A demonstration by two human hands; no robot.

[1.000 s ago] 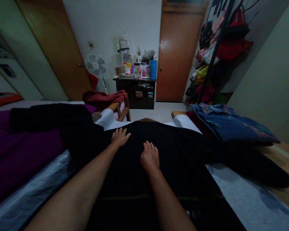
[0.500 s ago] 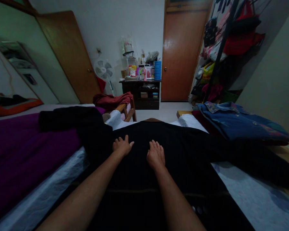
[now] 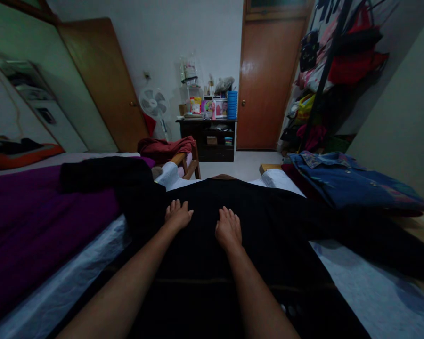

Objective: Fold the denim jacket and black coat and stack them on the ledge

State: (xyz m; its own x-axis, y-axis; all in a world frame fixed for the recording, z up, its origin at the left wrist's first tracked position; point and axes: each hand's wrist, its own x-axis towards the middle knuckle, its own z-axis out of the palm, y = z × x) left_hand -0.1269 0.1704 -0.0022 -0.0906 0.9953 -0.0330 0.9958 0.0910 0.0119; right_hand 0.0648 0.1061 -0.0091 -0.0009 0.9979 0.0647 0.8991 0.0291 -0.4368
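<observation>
Left: purple cloth (image 3: 38, 212) under sleeve (image 3: 95, 174) of black coat (image 3: 205, 249). Centre: coat spread over pale surface (image 3: 360, 273). Left hand (image 3: 179, 215) palm-down on coat, fingers spread; right hand (image 3: 229, 228) likewise, fingers closer together; neither gripping. Step looks like smoothing; further stroke would call for flat palms. Far right: denim top (image 3: 353, 181).

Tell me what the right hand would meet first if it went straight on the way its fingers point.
The right hand appears to rest on the black garment; sliding straight on over it, the hand would likely meet the brown strip at the garment's far edge, though depth is unclear.
</observation>
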